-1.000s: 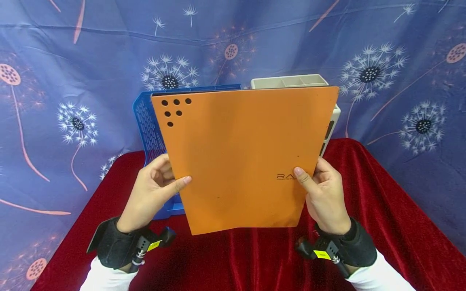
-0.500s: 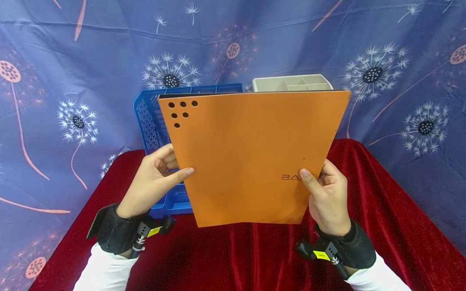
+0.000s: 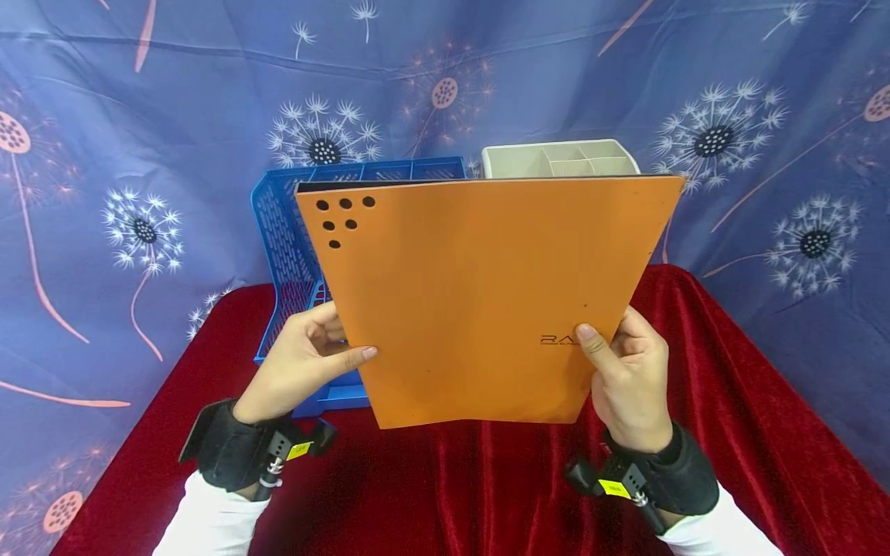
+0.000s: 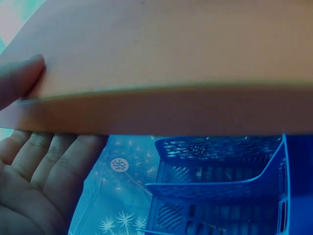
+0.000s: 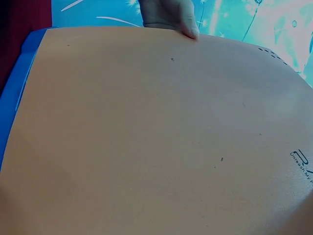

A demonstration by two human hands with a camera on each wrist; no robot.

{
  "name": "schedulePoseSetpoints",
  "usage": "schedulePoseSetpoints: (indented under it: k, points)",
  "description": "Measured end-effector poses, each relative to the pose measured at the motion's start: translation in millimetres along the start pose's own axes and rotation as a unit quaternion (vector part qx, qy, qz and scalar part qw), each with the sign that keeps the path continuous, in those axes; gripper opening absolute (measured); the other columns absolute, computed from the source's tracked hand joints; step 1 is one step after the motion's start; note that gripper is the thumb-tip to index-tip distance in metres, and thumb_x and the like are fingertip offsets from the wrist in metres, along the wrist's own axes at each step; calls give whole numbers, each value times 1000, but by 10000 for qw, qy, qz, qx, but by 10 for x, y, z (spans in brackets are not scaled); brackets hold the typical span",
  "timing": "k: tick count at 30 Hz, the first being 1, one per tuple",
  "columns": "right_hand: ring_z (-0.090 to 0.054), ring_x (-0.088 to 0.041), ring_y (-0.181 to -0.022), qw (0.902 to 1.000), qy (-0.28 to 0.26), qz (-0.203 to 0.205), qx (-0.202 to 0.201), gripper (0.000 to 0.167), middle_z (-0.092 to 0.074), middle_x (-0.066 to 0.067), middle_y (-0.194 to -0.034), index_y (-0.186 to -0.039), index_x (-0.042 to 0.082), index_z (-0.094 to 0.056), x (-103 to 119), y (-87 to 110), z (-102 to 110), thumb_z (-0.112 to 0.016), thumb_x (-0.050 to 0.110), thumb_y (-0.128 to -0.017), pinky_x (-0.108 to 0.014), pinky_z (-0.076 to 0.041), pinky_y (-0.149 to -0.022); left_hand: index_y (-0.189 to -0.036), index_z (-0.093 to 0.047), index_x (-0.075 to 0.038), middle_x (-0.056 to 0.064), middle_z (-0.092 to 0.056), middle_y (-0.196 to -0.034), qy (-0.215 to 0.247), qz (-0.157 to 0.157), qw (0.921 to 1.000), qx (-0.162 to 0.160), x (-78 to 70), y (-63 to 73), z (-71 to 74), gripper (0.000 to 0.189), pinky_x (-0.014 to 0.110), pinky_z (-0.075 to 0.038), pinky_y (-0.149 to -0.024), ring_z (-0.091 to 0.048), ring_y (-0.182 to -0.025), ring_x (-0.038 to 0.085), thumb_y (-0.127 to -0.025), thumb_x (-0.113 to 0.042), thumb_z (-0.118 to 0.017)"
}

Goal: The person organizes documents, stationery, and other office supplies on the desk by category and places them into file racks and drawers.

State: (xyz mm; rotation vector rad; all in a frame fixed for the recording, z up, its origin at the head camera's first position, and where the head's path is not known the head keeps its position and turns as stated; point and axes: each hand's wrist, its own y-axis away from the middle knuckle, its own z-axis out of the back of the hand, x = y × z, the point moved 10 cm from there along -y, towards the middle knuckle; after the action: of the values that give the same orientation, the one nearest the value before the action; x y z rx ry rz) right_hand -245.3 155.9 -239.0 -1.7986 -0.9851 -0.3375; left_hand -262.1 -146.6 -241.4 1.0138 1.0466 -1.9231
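Observation:
A large flat orange folder (image 3: 480,293) is held up in front of me, with dark dots at its upper left and partly covered lettering at its right. My left hand (image 3: 299,363) grips its left edge, thumb on the front face and fingers behind. At the opposite edge my right hand (image 3: 629,378) pinches it, its thumb lying over the lettering. The left wrist view shows the folder's lower edge (image 4: 195,110) between the left thumb and fingers. In the right wrist view the orange face (image 5: 132,132) fills most of the frame, and the left hand (image 5: 168,14) appears at its far edge.
Behind the folder stands a blue perforated file rack (image 3: 285,232) with upright dividers, partly hidden. Right of it is a white compartment organizer (image 3: 518,162), mostly covered by the folder. Red velvet cloth (image 3: 445,494) covers the table, and a blue dandelion-print curtain (image 3: 174,93) hangs behind.
The folder has shifted slightly to the right and its lower edge has risen. Both hands keep their hold; the left rose a little, then came back down and moved slightly right.

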Motion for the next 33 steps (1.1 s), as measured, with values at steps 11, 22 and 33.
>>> schedulePoseSetpoints:
  k: [11,22,33]
  points:
    - [-66,-17,-85,9998,125,-42,-123,22,-68,-10,-92,-102,-11,-62,-38,16,31,-53,-20,-84,-26,-52,-75,-129,-52,-1,-2,-68,-114,-184,-183,9984,-511,10,40,-13,43,27,-51,-80,-64,-103,14,-88,2,-62]
    - [-66,-16,-91,9965,705,-443,108,27,-68,-8,-99,-109,-7,-60,-161,29,58,-53,-18,-86,-26,-51,-79,-123,-55,1,7,-68,-108,-511,107,9880,-1453,-26,147,50,40,24,-51,-79,-63,-100,7,-85,5,-64]
    - [-58,-18,-111,9876,1261,-918,179,33,-64,-8,-117,-123,-9,-53,-316,113,218,-51,-12,-90,-24,-44,-93,-115,-59,1,0,-69,-103,313,-923,9571,-2729,-264,289,320,39,20,-52,-73,-64,-93,13,-80,16,-63]
